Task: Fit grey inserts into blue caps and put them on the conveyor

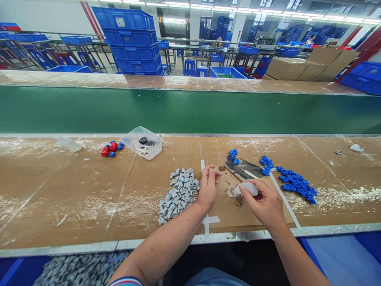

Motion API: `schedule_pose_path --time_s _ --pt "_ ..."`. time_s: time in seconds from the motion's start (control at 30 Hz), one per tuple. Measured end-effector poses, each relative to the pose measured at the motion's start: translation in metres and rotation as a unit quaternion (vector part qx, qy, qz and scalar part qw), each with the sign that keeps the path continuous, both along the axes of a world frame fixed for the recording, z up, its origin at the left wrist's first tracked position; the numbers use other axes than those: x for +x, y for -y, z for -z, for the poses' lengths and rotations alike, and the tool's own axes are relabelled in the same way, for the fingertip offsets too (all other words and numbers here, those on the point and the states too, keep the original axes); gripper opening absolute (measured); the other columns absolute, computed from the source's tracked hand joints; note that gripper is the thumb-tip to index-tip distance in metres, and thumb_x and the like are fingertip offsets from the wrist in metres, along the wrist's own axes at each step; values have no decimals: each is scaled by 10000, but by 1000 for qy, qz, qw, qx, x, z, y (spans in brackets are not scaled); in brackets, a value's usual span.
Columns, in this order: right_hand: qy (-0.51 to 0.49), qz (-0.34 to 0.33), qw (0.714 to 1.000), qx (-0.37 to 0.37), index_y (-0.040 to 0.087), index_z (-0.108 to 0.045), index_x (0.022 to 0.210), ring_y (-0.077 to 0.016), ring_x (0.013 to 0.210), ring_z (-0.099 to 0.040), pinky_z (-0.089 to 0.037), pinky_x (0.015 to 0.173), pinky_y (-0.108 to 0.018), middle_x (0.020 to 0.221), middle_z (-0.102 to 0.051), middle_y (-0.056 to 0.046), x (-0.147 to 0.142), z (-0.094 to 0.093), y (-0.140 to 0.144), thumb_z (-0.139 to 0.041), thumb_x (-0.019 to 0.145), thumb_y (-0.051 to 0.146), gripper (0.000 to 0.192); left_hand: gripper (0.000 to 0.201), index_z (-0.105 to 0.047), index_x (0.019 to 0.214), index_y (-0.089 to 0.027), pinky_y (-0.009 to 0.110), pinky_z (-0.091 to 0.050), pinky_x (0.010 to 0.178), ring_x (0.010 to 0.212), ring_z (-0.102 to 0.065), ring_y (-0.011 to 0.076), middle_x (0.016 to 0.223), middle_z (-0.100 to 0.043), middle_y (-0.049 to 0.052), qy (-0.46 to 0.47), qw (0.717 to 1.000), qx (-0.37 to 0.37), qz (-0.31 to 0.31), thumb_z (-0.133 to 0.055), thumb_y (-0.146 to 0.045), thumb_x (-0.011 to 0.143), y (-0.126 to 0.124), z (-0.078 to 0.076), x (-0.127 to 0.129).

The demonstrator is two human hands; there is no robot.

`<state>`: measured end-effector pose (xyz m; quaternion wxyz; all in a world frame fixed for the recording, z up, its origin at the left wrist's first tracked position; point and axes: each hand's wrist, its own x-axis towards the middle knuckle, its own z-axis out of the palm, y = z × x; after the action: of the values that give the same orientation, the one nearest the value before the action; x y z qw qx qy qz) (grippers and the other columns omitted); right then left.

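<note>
My right hand [266, 200] grips a small whitish squeeze bottle [249, 189], tilted with its narrow end to the left. That end is at a small clear round dish [232, 191] on the cardboard; whether they touch I cannot tell. My left hand [208, 184] is raised to the left of the dish, its fingers bent inward; what they hold, if anything, is hidden. Just left of it lies a pile of small grey plastic parts [180, 192]. Behind the bottle, a camouflage-patterned cloth piece [235, 169] carries a white pen-like stick [249, 174] and a few blue parts [233, 155].
More blue parts [297, 184] lie to the right. A clear plastic tub [156, 150] with small items, red and blue parts [109, 149] and a whitish bottle [70, 143] stand at back left. Beyond runs a green belt [190, 113]. Below the front edge, a bin holds grey parts [80, 268].
</note>
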<state>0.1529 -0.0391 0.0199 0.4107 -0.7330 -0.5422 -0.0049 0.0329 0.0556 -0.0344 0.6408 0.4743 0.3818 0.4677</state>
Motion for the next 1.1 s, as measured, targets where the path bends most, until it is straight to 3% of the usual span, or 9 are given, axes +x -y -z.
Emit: schedule_pose_path --time_s 0.3,1.1 --pt "13 -3 1000 12 224 -681 767 -165 639 -581 -465 496 -260 767 -641 -47 0 1 0 -592 775 394 191 484 -491 1059 -179 286 -448 693 850 -579 177 855 -637 65 3 1000 -1 3 -392 -612 867 0 -1 0" --pt "12 -8 1000 9 215 -680 777 -136 591 -571 -458 453 -231 762 -630 -38 0 3 0 -597 777 383 188 405 -498 1055 -185 283 -456 691 857 -595 172 857 -647 62 2 1000 4 2 -391 -544 901 0 -1 0"
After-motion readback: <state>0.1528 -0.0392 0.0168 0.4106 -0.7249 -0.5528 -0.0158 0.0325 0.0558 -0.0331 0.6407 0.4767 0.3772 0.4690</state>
